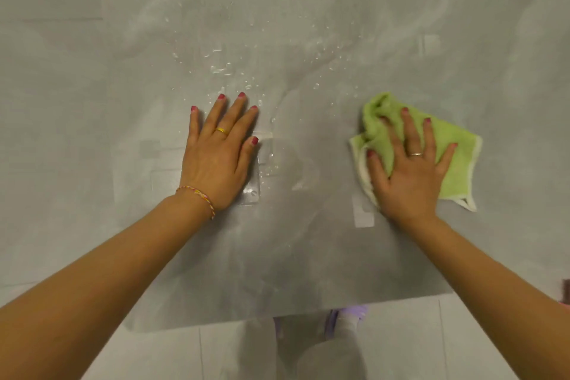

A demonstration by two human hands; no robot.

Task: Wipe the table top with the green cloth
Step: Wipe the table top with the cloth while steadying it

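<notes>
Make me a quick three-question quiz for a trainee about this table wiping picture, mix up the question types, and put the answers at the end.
1. True or false: the left hand holds the green cloth.
2. Where do the water droplets lie: A) beyond the fingertips, B) at the table's near edge?
3. Fill in: the right hand presses the cloth flat on the ____.

Key: 1 false; 2 A; 3 table top.

The counter (308, 241) was a grey, glassy top, wet with water droplets (222, 68) across its middle. A green cloth (450, 151) lay on it at the right; pale patches, perhaps tape (363, 216), showed on it.
</notes>
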